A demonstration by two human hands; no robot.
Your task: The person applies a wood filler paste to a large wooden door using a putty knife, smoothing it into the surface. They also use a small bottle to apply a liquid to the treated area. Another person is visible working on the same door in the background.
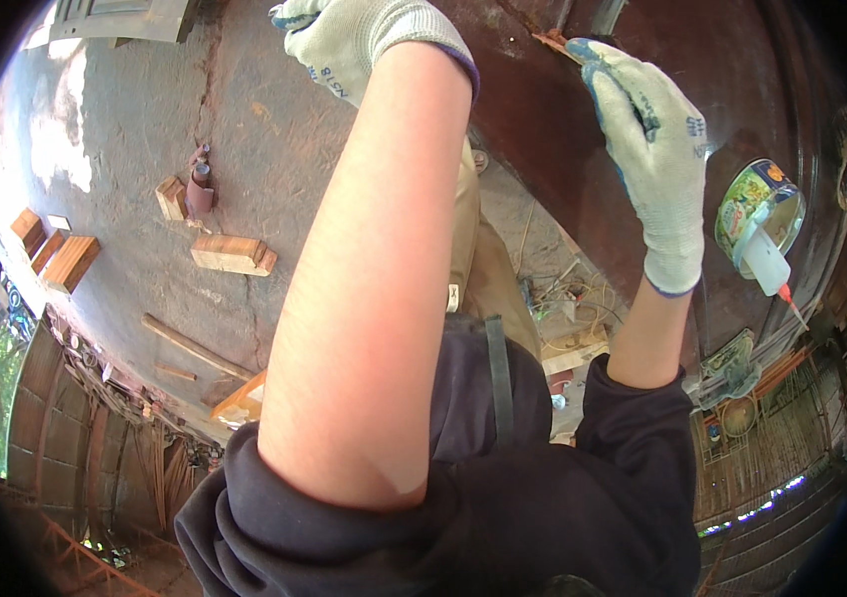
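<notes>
My left hand (354, 45), in a pale knitted glove with blue-coated fingertips, reaches to the top edge, where the picture cuts it off. Its fingers look curled; whatever they may hold is hidden. My right hand (650, 134), gloved the same way, is over a glossy dark brown panel (583, 149). Thumb and fingers are pinched together on a thin light-brown sliver of wood (555, 42). To the right of that hand stands an open tin can (737, 204) with a coloured label. A white squeeze bottle (767, 261) with a red nozzle leans against it.
On the grey floor at left lie a wood block (232, 254), more blocks (70, 261), a brown wrapped object (202, 189) and a long wooden strip (195, 345). Cords (583, 298) tangle below the panel. A clear plastic bag (729, 366) lies at right.
</notes>
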